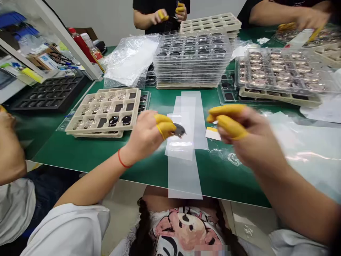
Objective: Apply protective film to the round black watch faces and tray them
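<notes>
My left hand (146, 132), with yellow finger cots on thumb and finger, pinches a dark round watch case (180, 131) by its edge, tilted in the air. Below it, overlapping strips of translucent film (183, 174) lie on the green table. My right hand (246, 133), also in yellow finger cots, is raised to the right with thumb and finger closed together; motion blurs it, and whatever sits between the fingertips cannot be made out. Beneath the right fingertips lies a small white and yellow card (212, 133), with clear plastic scraps (233, 159) nearby.
To the left, a beige tray (106, 133) holds several watch cases. Stacked clear trays (189, 73) stand at the back, beside bagged sheets (130, 58). More loaded trays (279, 92) are at right, near a plastic sheet (311, 153). Co-workers' hands (170, 16) are across the table.
</notes>
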Motion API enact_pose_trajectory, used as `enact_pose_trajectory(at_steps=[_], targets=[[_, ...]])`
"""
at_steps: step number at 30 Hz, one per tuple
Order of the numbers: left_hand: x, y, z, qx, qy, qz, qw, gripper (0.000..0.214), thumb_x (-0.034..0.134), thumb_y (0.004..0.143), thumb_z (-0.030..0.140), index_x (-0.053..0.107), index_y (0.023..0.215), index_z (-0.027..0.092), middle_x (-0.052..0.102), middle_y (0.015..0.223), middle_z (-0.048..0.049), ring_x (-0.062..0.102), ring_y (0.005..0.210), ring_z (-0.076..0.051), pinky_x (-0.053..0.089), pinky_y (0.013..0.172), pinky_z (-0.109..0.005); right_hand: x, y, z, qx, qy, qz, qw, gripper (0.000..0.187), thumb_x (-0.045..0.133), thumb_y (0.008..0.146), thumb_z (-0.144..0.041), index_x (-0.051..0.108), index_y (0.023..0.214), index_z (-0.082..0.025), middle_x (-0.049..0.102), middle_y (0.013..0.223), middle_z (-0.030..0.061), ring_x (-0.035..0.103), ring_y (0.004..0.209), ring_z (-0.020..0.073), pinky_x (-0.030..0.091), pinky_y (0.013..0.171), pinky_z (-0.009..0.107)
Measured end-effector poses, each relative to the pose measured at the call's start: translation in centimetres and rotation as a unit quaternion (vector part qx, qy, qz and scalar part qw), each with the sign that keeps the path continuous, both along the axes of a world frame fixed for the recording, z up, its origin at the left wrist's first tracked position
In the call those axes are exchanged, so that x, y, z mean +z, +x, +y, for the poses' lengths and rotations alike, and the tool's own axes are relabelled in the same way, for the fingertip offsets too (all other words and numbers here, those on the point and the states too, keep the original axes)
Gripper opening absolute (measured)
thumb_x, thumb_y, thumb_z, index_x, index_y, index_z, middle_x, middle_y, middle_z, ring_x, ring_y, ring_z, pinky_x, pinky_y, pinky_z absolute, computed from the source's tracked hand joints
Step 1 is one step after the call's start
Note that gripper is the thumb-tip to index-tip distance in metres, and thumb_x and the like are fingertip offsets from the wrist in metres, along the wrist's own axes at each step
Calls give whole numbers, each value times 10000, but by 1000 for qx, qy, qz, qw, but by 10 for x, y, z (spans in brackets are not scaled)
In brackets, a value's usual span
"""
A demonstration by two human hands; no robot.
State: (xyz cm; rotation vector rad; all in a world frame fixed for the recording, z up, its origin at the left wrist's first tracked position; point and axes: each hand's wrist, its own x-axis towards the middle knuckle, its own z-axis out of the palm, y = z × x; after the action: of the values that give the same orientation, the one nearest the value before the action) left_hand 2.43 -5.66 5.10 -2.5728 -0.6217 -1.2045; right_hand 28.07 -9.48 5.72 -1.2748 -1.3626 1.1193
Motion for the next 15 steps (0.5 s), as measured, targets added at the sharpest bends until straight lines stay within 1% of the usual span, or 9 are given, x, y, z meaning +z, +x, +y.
enact_pose_trajectory(at_steps=[2,4,6,7,9,11,12,13,15], targets=[[-14,22,-5,-31,23,-2,999,129,637,931,149,607,1027,230,728,958,-19,593,790,-165,471,770,-341,-10,-5,5,43,-53,17,998,429,770,775,-524,682,1076,-231,687,1013,45,641,906,181,547,804,347],[-28,37,-8,-31,-3,1,1000,149,609,940,134,597,1026,255,716,1033,-16,610,834,-167,479,776,-341,-23,-7,9,93,-104,46,989,432,784,747,-527,670,1012,-205,679,937,37,629,806,159,532,762,343],[-41,46,-8,-15,-67,-18,997,201,629,939,164,578,1101,270,674,1170,-43,637,922,-172,505,828,-351,-33,-6,12,99,-107,61,987,383,769,760,-503,658,960,-196,677,930,35,635,798,156,530,777,347],[-48,49,-8,-11,-134,-35,990,307,668,921,196,546,1192,271,644,1227,-67,647,951,-178,522,851,-358,-36,-5,13,82,-95,56,990,346,762,769,-476,655,944,-196,679,940,35,642,823,160,529,798,349],[-61,54,-9,-29,-340,-62,938,645,739,872,252,379,1408,253,624,1223,-104,669,891,-173,564,823,-359,-43,-2,15,40,-80,30,996,285,742,783,-416,644,939,-199,679,951,33,645,834,161,525,808,350],[-74,59,-11,-78,-539,-86,834,846,760,846,290,224,1498,241,635,1166,-96,677,812,-154,594,759,-331,-50,-3,16,33,-74,-19,997,217,697,805,-370,630,918,-197,666,885,24,614,743,147,513,734,335],[-79,61,-12,-97,-593,-101,793,832,747,851,300,227,1498,238,632,1174,-101,684,833,-158,602,753,-324,-54,-5,14,35,-56,-56,996,176,669,817,-345,626,902,-197,651,849,20,588,707,143,498,696,326],[-84,63,-14,-105,-621,-117,768,768,725,865,306,273,1481,235,624,1204,-111,689,896,-173,607,781,-330,-58,-8,12,35,-25,-100,994,138,643,826,-318,628,890,-197,639,840,25,572,703,146,485,676,320],[-89,64,-18,-96,-625,-145,761,628,699,874,310,397,1418,229,602,1273,-118,670,1044,-211,602,868,-357,-65,-16,5,31,63,-197,978,85,596,837,-249,647,881,-197,632,897,58,574,769,167,478,682,320]])
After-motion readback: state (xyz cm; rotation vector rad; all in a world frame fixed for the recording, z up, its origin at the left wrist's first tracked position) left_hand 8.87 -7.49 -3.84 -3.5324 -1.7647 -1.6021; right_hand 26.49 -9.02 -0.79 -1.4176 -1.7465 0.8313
